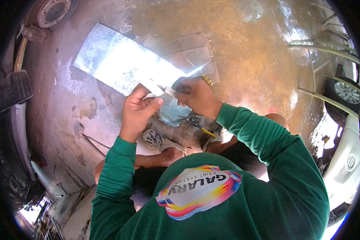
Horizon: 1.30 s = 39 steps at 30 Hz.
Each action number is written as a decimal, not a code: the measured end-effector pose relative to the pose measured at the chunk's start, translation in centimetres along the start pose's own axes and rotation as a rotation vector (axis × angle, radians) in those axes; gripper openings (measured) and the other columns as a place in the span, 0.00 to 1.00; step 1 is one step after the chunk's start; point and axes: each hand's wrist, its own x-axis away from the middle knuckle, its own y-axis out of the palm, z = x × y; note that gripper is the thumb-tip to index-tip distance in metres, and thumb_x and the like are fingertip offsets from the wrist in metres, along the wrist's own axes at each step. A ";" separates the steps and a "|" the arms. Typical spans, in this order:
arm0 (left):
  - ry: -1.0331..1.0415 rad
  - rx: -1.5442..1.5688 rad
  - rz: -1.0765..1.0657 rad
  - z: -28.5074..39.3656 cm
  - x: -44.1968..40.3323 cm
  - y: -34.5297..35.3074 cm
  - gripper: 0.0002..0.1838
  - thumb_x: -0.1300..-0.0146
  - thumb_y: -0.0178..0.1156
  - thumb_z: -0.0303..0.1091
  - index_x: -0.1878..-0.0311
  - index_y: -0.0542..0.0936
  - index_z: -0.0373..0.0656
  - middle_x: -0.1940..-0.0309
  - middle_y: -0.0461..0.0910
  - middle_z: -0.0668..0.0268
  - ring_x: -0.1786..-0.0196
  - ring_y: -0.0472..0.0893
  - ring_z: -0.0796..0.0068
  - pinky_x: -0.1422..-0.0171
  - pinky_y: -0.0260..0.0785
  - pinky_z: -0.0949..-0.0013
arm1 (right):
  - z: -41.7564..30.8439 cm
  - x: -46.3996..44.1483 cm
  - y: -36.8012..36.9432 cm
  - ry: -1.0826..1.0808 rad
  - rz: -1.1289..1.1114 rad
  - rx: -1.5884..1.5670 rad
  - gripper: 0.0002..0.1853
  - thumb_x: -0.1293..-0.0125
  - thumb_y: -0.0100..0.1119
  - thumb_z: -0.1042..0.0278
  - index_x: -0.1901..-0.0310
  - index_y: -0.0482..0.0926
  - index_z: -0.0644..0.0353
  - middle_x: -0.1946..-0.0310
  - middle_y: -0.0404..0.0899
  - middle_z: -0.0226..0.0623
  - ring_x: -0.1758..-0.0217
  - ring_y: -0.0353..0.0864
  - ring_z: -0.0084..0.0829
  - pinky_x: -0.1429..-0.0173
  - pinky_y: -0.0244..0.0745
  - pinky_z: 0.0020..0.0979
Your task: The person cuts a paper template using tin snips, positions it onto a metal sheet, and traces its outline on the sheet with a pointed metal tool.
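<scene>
Hands [138, 109] [198, 95] close together in pinch grips, apparently on pale strips [152, 87]

1. Stained floor [252, 68], brown and grey, shining in patches.
2. At right, a white car [342, 180], a spoked wheel [347, 93] and pale poles [320, 97].
3. Bright light at lower left.

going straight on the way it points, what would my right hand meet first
Most likely the pale strip in the left hand, just ahead of the right hand, though depth is unclear in this single view.
</scene>
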 end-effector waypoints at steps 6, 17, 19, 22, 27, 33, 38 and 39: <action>0.083 -0.030 0.044 0.1 -0.7 0.0 0.30 0.30 0.71 0.19 0.26 0.76 0.33 0.35 0.84 0.58 0.35 0.83 0.70 0.28 0.76 0.63 | -0.2 0.0 0.0 0.046 0.007 -0.007 0.07 0.29 0.66 0.78 0.52 0.85 0.68 0.68 0.87 0.35 0.65 0.86 0.21 0.58 0.82 0.30; 0.098 0.072 0.211 1.2 -1.0 -0.7 0.29 0.28 0.71 0.21 0.25 0.77 0.34 0.39 0.87 0.57 0.42 0.85 0.72 0.37 0.79 0.69 | -0.8 0.4 0.4 0.035 -0.005 0.037 0.07 0.29 0.65 0.78 0.52 0.86 0.69 0.68 0.85 0.36 0.65 0.84 0.22 0.59 0.81 0.31; 0.078 0.038 0.198 1.0 -0.8 -0.7 0.21 0.26 0.71 0.22 0.32 0.82 0.33 0.43 0.89 0.59 0.47 0.85 0.75 0.42 0.79 0.72 | -1.0 0.5 0.3 0.062 -0.013 0.016 0.08 0.29 0.65 0.77 0.52 0.86 0.69 0.68 0.85 0.36 0.64 0.84 0.22 0.59 0.81 0.31; 0.077 0.025 0.164 0.6 -0.6 -1.0 0.16 0.26 0.71 0.22 0.37 0.85 0.33 0.47 0.90 0.61 0.50 0.85 0.78 0.46 0.78 0.73 | -1.1 0.3 0.1 0.026 -0.012 0.067 0.08 0.29 0.65 0.78 0.52 0.86 0.69 0.68 0.85 0.36 0.65 0.84 0.22 0.59 0.81 0.30; 0.053 0.046 0.090 0.8 -0.4 -0.7 0.12 0.25 0.69 0.22 0.41 0.86 0.34 0.51 0.92 0.59 0.53 0.87 0.76 0.50 0.80 0.73 | -0.1 -0.3 0.0 0.032 -0.020 -0.005 0.10 0.25 0.64 0.74 0.46 0.86 0.68 0.67 0.86 0.34 0.66 0.84 0.23 0.62 0.81 0.31; 0.034 0.144 0.056 0.8 -0.4 -0.5 0.10 0.23 0.66 0.22 0.42 0.85 0.35 0.52 0.92 0.57 0.49 0.91 0.67 0.48 0.86 0.69 | 0.7 -1.0 0.0 -0.009 0.043 -0.008 0.06 0.29 0.66 0.76 0.54 0.86 0.68 0.72 0.85 0.35 0.69 0.83 0.21 0.63 0.79 0.30; 0.036 0.220 0.068 1.1 -0.6 -0.1 0.14 0.22 0.65 0.22 0.37 0.82 0.34 0.48 0.89 0.55 0.44 0.91 0.62 0.47 0.89 0.67 | 0.9 -1.3 -0.2 -0.008 0.071 -0.022 0.06 0.29 0.65 0.77 0.54 0.86 0.68 0.72 0.86 0.35 0.69 0.84 0.22 0.63 0.79 0.31; 0.042 0.221 0.069 0.9 -0.6 -0.2 0.14 0.22 0.65 0.21 0.36 0.82 0.34 0.47 0.89 0.56 0.44 0.91 0.62 0.47 0.89 0.67 | 0.9 -1.4 -0.3 -0.023 0.072 -0.010 0.06 0.29 0.65 0.78 0.54 0.86 0.68 0.72 0.86 0.35 0.69 0.84 0.22 0.63 0.80 0.31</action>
